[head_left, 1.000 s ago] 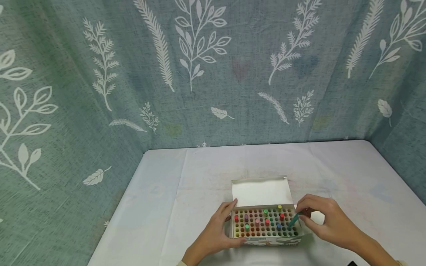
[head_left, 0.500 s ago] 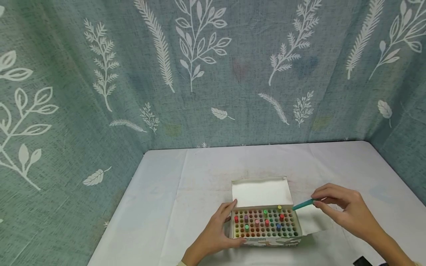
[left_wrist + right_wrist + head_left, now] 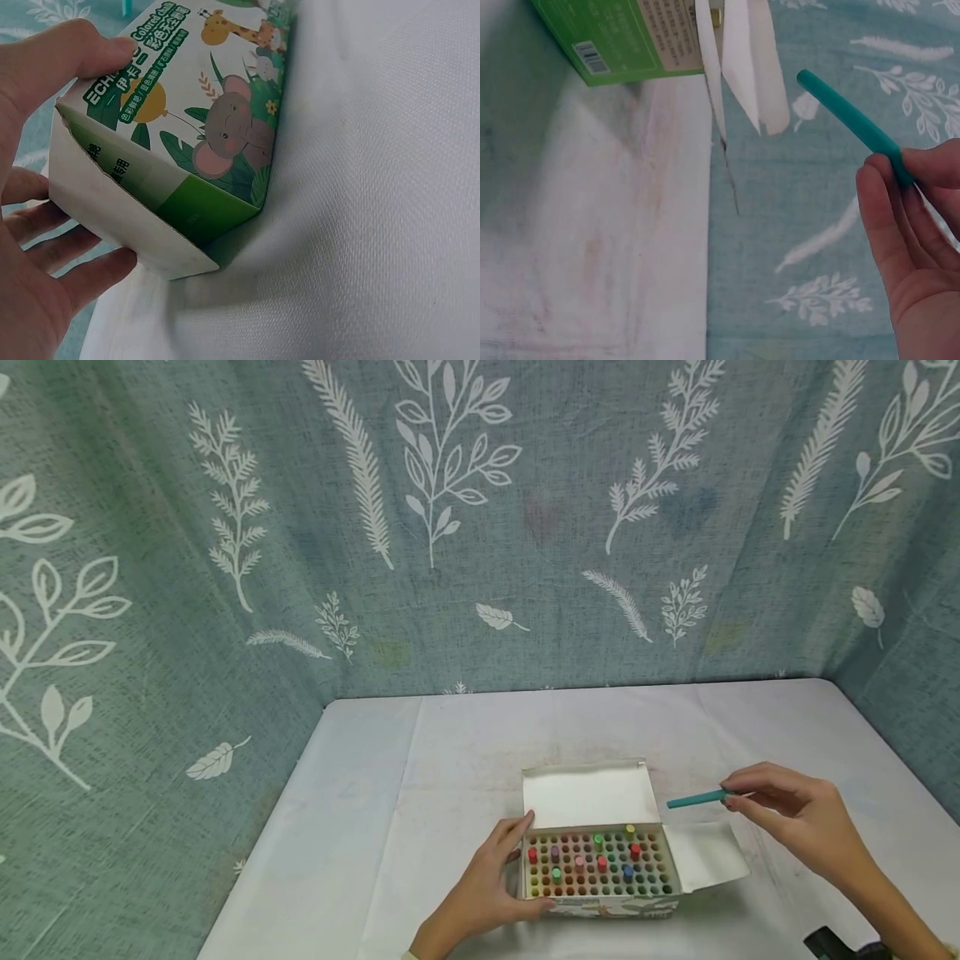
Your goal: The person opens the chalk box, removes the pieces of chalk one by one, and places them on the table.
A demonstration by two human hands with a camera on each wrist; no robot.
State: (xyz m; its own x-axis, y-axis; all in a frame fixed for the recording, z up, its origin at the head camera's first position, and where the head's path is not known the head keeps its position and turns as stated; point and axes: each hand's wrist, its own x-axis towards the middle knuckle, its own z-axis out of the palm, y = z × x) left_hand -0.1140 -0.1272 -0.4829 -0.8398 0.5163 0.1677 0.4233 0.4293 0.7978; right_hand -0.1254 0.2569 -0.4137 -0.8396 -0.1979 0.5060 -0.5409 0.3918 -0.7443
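Note:
An open cardboard box of coloured chalk (image 3: 607, 906) stands on the table, its printed front and green side showing in the left wrist view. My left hand (image 3: 483, 881) grips its left end, thumb on the front and fingers along the left side flap (image 3: 120, 214). Between thumb and fingertips, my right hand (image 3: 798, 818) pinches a teal chalk stick (image 3: 693, 799) in the air, right of the box lid. The stick lies nearly level, its free end pointing left. Several chalks poke up from the holes, among them a blue chalk (image 3: 628, 873) and a yellow chalk (image 3: 630, 832).
The white lid (image 3: 590, 793) leans back behind the box, and a right side flap (image 3: 705, 856) spreads outward. White cloth covers the table (image 3: 450, 752). A leaf-patterned curtain (image 3: 465, 527) hangs around it. A black object (image 3: 828, 942) shows near my right forearm.
The teal chalk has left the right part of the box; my right hand has carried it up and to the right, tipping it near level. The left hand and box stay in place.

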